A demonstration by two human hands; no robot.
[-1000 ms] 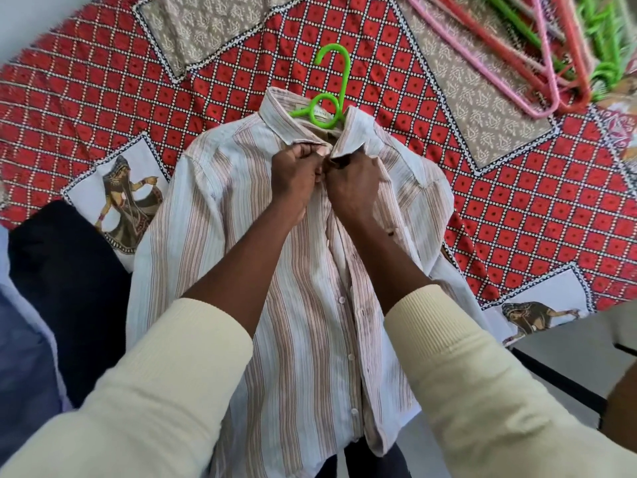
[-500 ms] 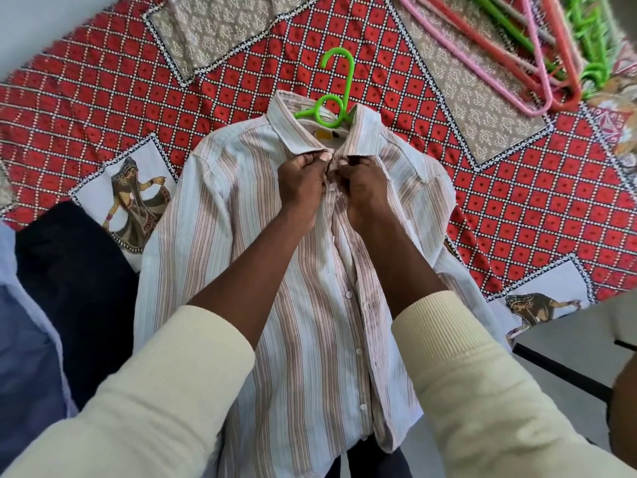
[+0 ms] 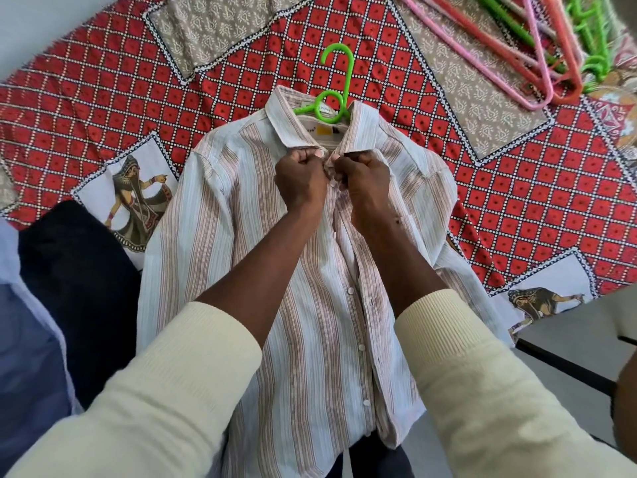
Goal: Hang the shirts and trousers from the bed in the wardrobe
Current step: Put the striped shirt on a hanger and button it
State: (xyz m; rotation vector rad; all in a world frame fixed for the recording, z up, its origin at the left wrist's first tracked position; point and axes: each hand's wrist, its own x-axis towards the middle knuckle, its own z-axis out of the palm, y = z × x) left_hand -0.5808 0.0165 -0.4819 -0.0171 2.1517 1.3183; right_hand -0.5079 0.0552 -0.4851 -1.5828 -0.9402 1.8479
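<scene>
Pinching the striped shirt (image 3: 310, 305) placket below the collar, both hands (image 3: 301, 182) are risking dislodging the green hanger (image 3: 332, 94) by tugging.

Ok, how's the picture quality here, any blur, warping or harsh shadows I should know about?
Head view: light is soft and even, with no hard shadows or glare. The shirt and both hands, left hand and right hand, are sharp. The wide lens bends the bedspread grid toward the edges. The hangers at top right are smeared.
</scene>
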